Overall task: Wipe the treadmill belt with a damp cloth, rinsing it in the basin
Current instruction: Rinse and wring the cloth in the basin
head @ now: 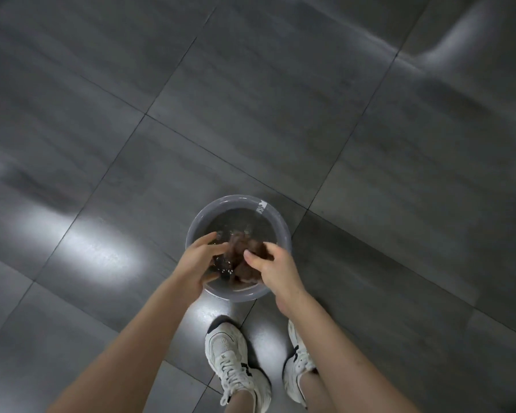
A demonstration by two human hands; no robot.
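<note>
A round translucent grey basin [277,222] with water in it stands on the floor just ahead of my feet. A bunched brown cloth [245,251] lies in the water near the basin's front. My right hand [270,268] grips the cloth from the right, fingers curled into the bunch. My left hand [198,263] reaches into the basin from the left, its curled fingers closing on the cloth's left side; the fingertips are partly hidden. The treadmill is out of view.
Large dark grey glossy floor tiles [251,114] spread all around the basin, with bright light reflections at the left and top right. My two white sneakers [233,359] stand right behind the basin.
</note>
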